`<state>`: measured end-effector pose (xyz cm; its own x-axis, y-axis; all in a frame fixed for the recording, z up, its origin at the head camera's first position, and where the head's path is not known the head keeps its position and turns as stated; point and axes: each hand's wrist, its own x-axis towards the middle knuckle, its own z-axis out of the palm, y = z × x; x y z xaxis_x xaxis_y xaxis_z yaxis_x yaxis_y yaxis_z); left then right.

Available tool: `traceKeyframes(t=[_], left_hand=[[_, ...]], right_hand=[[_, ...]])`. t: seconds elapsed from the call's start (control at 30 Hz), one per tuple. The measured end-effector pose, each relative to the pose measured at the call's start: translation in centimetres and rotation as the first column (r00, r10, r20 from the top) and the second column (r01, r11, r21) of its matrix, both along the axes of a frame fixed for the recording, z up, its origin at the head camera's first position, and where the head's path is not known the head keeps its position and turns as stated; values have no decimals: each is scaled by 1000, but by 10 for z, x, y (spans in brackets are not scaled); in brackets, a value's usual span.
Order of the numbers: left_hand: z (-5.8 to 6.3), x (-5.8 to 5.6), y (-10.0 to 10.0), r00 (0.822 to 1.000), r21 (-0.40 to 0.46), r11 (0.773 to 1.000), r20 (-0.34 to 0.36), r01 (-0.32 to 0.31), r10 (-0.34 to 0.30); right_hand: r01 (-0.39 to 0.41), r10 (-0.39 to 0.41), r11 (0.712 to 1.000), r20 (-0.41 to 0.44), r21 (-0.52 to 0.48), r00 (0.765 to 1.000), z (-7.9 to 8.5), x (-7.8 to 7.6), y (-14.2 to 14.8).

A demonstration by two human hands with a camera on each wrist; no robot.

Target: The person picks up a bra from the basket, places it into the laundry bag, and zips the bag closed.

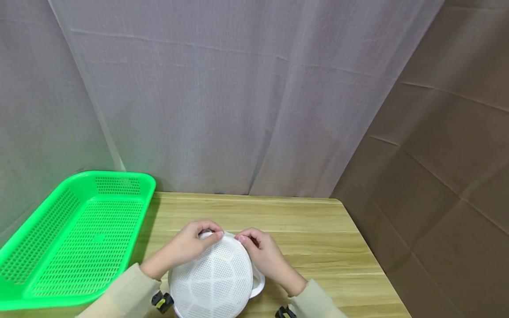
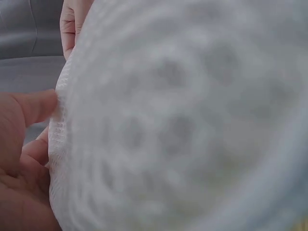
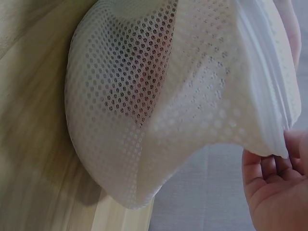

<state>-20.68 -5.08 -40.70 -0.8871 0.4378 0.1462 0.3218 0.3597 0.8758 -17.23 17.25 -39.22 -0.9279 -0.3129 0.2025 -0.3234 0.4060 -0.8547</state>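
Note:
A round white mesh laundry bag [image 1: 212,278] stands at the table's front, its flat mesh face turned up. My left hand [image 1: 191,245] pinches its far rim, the thumb lying over the mesh edge; in the left wrist view the blurred mesh [image 2: 159,110] fills most of the picture. A little to the right along the same rim, my right hand [image 1: 264,256] pinches the edge between thumb and fingers. Up close, a zipper-like band [image 3: 264,72] runs down to those fingers, and the mesh side [image 3: 134,67] sags inward. A white loop [image 1: 259,282] sticks out at the bag's right.
At the left is a large green plastic basket [image 1: 137,229] with perforated walls. The wood-grain table [image 1: 318,238] extends behind and to the right of the bag. A grey curtain [image 1: 207,110] hangs along the back, and a brown cloth [image 1: 445,176] along the right.

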Motion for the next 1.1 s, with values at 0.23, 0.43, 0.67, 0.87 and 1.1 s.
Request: traceKeyframes(t=[0.23, 0.43, 0.67, 0.87, 1.1], left_hand=[[-3, -1, 1, 1000, 13, 1000, 18, -17, 17], [-4, 0, 2, 999, 28, 999, 4, -44, 44], [-7, -1, 2, 997, 32, 996, -14, -78, 78], [-11, -3, -2, 989, 26, 989, 10, -148, 147], [-14, -4, -6, 979, 57, 978, 11, -202, 201]], right_hand=[[-29, 29, 999, -1, 16, 1000, 0, 1, 1], [-24, 24, 1000, -11, 8, 1000, -1, 0, 2], [13, -13, 1000, -42, 5, 999, -35, -16, 10], [35, -32, 998, -55, 49, 998, -36, -17, 11], [49, -46, 997, -56, 65, 997, -36, -16, 12]])
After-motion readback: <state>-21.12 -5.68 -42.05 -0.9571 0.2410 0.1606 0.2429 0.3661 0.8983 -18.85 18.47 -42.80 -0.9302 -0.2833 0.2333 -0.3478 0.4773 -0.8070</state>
